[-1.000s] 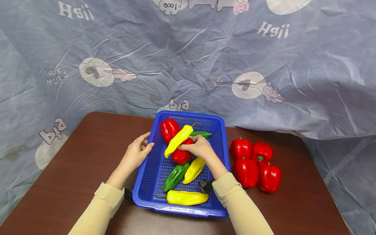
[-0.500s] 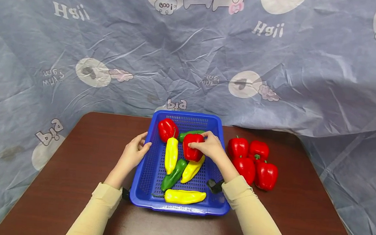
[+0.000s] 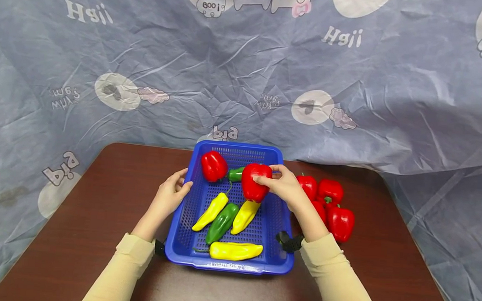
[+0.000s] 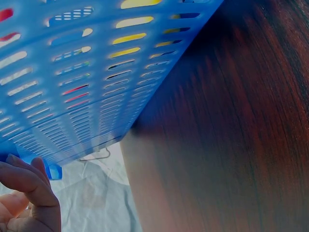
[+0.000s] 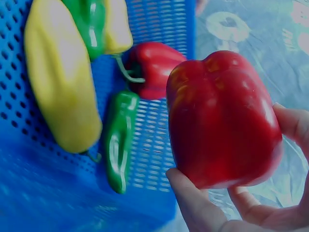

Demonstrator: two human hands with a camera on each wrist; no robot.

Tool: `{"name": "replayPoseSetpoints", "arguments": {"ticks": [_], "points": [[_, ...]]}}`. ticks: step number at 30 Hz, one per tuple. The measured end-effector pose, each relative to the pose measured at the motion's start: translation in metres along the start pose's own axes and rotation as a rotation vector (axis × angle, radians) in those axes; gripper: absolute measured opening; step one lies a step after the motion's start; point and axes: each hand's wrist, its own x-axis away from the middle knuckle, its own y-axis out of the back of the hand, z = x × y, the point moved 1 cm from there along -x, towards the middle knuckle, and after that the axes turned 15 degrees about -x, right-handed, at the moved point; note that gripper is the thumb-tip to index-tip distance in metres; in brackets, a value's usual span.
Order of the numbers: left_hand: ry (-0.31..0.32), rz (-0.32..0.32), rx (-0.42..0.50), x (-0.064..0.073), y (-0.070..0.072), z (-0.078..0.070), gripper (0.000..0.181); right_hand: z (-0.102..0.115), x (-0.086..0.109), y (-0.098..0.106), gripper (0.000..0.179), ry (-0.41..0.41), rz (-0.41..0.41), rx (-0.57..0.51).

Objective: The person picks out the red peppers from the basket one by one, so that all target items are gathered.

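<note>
My right hand (image 3: 285, 186) holds a red bell pepper (image 3: 253, 183) between thumb and fingers, above the right half of a blue plastic basket (image 3: 217, 263). In the right wrist view the held bell pepper (image 5: 224, 121) is up close, with the basket behind it. My left hand (image 3: 169, 197) grips the basket's left rim; its curled fingers (image 4: 36, 186) show beside that rim in the left wrist view. Inside the basket lie another red bell pepper (image 3: 214, 166), yellow long peppers (image 3: 235, 251) and green long peppers (image 3: 222, 223). The held pepper partly covers one green pepper (image 3: 235, 174).
Right of the basket, several red bell peppers (image 3: 340, 223) stand grouped on the brown table (image 3: 387, 270), partly hidden by the right forearm. A grey-blue printed cloth (image 3: 229, 67) hangs behind the table.
My right hand has raised the red bell pepper from among the others and carried it rightward. The yellow pepper leaning on it has dropped down to the left, onto the basket floor. The left hand stays at the rim.
</note>
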Motion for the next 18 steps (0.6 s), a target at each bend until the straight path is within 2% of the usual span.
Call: {"name": "replayPoseSetpoints", "arguments": {"ticks": [7,18], "points": [[0.0,0.009,-0.003,0.0,0.0,-0.001,0.053,0.012,0.02,0.026,0.072,0.021,0.024,-0.097],[0.002,0.011,0.0,0.001,0.0,0.0,0.052,0.005,0.05,0.071,0.065,0.051,0.004,-0.088]]}}
